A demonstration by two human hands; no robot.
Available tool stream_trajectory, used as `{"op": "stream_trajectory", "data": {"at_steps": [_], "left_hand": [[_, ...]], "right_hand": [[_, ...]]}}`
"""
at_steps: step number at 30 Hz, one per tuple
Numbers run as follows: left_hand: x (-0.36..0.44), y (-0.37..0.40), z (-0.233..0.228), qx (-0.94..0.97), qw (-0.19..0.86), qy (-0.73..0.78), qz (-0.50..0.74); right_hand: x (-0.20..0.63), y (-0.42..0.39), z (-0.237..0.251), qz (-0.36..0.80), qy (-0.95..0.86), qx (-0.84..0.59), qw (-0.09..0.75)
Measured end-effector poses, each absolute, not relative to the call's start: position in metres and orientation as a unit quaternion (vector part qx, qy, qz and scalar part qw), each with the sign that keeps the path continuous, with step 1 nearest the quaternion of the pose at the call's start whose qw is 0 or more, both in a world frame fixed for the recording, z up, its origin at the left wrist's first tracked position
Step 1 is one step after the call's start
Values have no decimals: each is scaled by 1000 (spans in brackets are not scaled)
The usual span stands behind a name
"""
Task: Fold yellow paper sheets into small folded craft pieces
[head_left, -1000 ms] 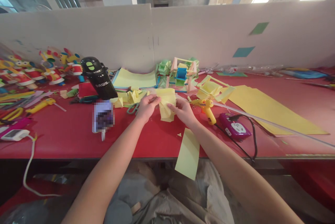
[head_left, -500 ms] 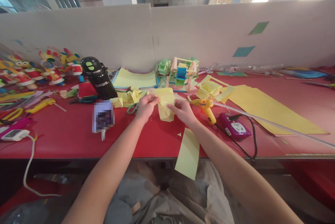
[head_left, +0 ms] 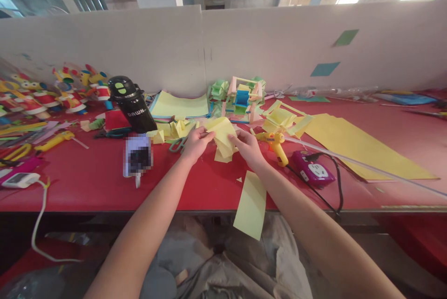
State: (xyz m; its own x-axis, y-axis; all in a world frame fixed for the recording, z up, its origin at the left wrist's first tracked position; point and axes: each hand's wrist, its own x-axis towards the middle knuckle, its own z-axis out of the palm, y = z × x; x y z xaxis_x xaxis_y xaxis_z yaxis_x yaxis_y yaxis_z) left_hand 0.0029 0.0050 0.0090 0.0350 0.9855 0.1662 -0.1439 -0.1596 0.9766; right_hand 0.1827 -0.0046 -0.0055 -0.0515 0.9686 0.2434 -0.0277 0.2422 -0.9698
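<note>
Fingers point(head_left: 204, 135) of both hands pinch yellow paper point(head_left: 222, 137).

One head-worn camera looks forward and down over the red table point(head_left: 87, 182).

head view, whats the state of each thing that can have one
left hand: pinching folded yellow paper
right hand: pinching the same paper
folded yellow paper: creased, held above the table
bottle: upright, lid shut
glue gun: lying down
yellow strip: overhanging the table edge
</note>
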Motion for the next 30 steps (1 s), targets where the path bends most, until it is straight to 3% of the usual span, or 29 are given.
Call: {"op": "stream_trajectory", "data": {"at_steps": [7,14,30], "left_hand": [[3,3,9,534,488,434,537],[0,5,4,605,398,454,519],[-1,5,5,636,351,463,508]], "right_hand": [[182,-6,-3,460,-567,-409,547],[181,-10,-1,489,-586,-396,510],[180,-11,-2,515,-576,-398,495]]}}
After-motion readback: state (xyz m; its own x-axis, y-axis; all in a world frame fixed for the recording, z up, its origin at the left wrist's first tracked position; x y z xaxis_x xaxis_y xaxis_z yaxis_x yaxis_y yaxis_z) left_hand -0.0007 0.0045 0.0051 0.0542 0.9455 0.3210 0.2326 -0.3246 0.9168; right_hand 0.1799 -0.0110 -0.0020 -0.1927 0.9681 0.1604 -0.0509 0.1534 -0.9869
